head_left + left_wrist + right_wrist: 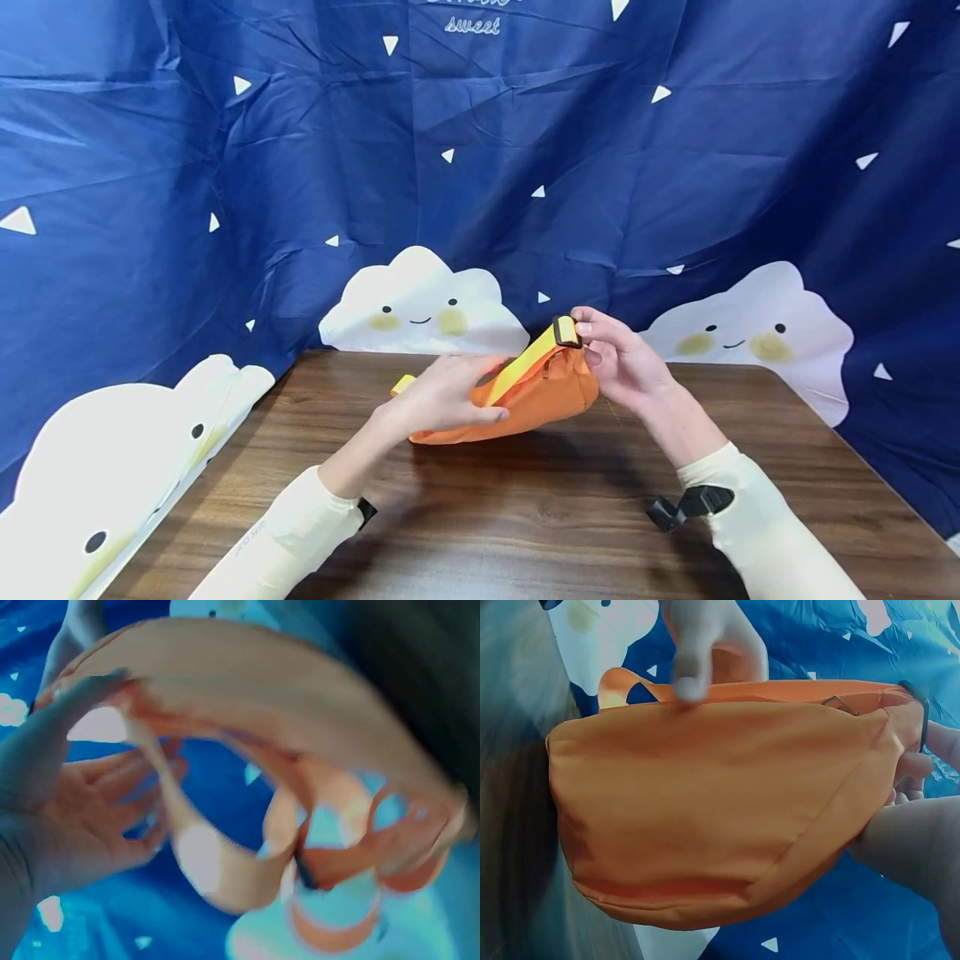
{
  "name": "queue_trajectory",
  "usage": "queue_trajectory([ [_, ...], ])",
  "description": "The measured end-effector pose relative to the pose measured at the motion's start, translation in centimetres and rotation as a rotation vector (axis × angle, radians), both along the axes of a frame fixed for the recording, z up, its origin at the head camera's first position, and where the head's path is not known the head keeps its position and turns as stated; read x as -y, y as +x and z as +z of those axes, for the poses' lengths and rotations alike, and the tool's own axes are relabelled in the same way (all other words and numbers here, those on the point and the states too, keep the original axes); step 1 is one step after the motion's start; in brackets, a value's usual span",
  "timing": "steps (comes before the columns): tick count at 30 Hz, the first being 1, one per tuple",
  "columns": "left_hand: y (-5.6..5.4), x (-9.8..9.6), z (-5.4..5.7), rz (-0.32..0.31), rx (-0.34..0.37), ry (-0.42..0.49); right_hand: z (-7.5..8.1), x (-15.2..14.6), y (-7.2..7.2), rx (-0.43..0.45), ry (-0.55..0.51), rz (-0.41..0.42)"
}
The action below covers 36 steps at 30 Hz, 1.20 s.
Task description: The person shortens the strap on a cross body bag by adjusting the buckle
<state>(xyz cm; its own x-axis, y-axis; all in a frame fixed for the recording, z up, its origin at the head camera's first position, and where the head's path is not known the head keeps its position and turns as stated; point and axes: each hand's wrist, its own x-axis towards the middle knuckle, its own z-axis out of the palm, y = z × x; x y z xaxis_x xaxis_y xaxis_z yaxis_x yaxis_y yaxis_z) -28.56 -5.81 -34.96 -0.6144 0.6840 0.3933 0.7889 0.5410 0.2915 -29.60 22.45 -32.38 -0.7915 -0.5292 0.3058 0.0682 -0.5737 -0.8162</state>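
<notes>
An orange waist bag (536,404) is held tilted over the table, its right end higher. Along its top runs a yellow strap (517,371) with a black slider buckle (567,332). My right hand (626,362) grips the bag's right end by the buckle; in the right wrist view the bag body (705,802) partly hides that hand. At the bag's upper edge, my left hand (446,392) has its thumb apart from loosely extended fingers, with the strap between them. In the left wrist view, strap loops (225,870) hang from the bag, blurred.
Below the hands lies a brown wood-grain table (480,533). A blue cloth (480,167) with white triangles and smiling clouds hangs behind it and along the sides. Each wrist carries a black camera mount (701,502), seen most plainly on the right.
</notes>
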Motion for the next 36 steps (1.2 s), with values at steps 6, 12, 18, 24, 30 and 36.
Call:
queue_trajectory([
  [6,-1.9,0.3,-0.2,-0.045,0.181,0.413,0.9,-2.1,-0.1,-0.022,-0.028,-0.027],
  [12,-4.4,5.1,0.7,0.026,0.487,0.805,1.7,-8.5,0.4,-0.025,-0.014,-0.069],
  [18,-8.2,9.1,2.0,-0.080,0.794,1.173,3.3,-12.9,0.9,-0.131,0.364,-0.279],
  [24,-10.5,9.4,6.3,0.076,0.062,0.951,5.1,-14.0,0.7,-0.714,1.155,-0.795],
  [30,-9.6,8.1,7.7,-0.043,-0.397,0.338,4.2,-17.5,-2.9,-1.244,1.435,-0.988],
  [36,-10.3,7.2,-1.1,-0.148,0.015,-0.364,-3.7,-18.1,-5.6,-1.368,1.515,-0.820],
])
